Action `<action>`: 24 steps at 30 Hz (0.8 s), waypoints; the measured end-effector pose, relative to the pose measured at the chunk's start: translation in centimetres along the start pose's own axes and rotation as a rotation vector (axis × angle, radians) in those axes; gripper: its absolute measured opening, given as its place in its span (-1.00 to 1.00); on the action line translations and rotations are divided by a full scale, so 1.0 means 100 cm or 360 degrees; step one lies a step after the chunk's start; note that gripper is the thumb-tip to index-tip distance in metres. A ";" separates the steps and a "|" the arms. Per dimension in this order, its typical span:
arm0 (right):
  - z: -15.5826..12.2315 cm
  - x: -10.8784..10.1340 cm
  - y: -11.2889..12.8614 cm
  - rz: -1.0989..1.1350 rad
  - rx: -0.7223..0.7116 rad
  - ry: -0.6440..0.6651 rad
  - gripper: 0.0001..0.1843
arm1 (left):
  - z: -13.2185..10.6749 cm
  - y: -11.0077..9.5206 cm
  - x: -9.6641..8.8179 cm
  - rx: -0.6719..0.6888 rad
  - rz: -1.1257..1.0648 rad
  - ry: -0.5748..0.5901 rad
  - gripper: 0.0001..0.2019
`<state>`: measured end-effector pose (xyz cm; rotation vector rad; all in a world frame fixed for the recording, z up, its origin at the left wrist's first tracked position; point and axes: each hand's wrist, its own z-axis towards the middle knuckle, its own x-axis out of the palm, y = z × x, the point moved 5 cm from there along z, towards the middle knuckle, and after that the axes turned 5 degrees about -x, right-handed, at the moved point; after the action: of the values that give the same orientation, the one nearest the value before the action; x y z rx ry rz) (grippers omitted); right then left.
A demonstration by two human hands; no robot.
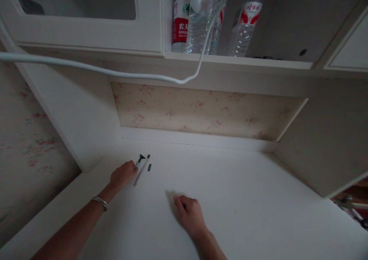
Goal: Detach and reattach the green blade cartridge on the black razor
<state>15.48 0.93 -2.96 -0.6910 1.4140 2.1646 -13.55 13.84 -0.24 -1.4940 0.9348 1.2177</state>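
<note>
as my left hand (pixel 124 174) grips the razor (pixel 140 160), a dark-tipped stick (pixel 142 170) slants away just right of it, farther from my curled-up right hand (pixel 189 215).

Silvery dbl-band bangle (pixel 100 202) on L wrist (pixel 108 192).

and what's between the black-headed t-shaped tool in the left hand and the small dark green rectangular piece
In the head view, a long, thin, pale stick with a dark tip lies between the black-headed tool and the green piece.
</note>
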 end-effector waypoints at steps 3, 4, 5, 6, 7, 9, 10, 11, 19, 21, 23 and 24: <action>0.000 0.001 0.000 -0.0044 -0.0014 0.0018 -0.44 | 0.001 0.002 0.007 0.0012 -0.0001 0.0023 -0.68; 0.000 0.001 0.000 -0.0056 -0.0011 0.0023 -0.44 | 0.001 0.003 0.009 0.0021 -0.0010 0.0026 -0.69; 0.000 0.001 -0.001 -0.0062 -0.0006 0.0027 -0.44 | 0.002 0.003 0.010 0.0028 -0.0024 0.0024 -0.69; 0.000 0.002 -0.001 -0.0063 -0.0002 0.0031 -0.44 | 0.003 0.003 0.012 0.0030 -0.0044 0.0017 -0.69; 0.000 0.002 -0.001 -0.0060 0.0001 0.0035 -0.45 | 0.004 0.003 0.012 0.0030 -0.0072 0.0005 -0.69; 0.000 0.001 -0.001 -0.0043 0.0002 0.0042 -0.45 | 0.006 0.003 0.012 0.0033 -0.0159 -0.0026 -0.69; 0.000 0.001 0.000 -0.0030 0.0003 0.0047 -0.45 | 0.006 0.002 0.012 0.0042 -0.0221 -0.0043 -0.70; 0.000 0.001 0.000 -0.0015 0.0007 0.0050 -0.45 | 0.005 0.001 0.012 0.0056 -0.0296 -0.0059 -0.70; 0.002 -0.002 -0.001 0.0289 0.0168 0.0016 -0.48 | -0.051 -0.060 0.036 0.0268 -0.1106 0.0180 -0.48; 0.003 -0.005 -0.004 0.0476 0.0265 -0.0058 -0.52 | -0.077 -0.085 0.043 0.0345 -0.1321 0.0303 -0.44; 0.004 -0.008 -0.008 0.0715 0.0370 -0.0154 -0.55 | -0.103 -0.111 0.049 0.0348 -0.1950 0.0616 -0.48; 0.005 -0.009 -0.010 0.0850 0.0419 -0.0202 -0.56 | -0.115 -0.122 0.051 0.0339 -0.2133 0.0742 -0.51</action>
<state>16.71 1.61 -2.91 -0.0761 1.9292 2.2781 1.84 5.76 -2.21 -1.7213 0.1448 -0.1966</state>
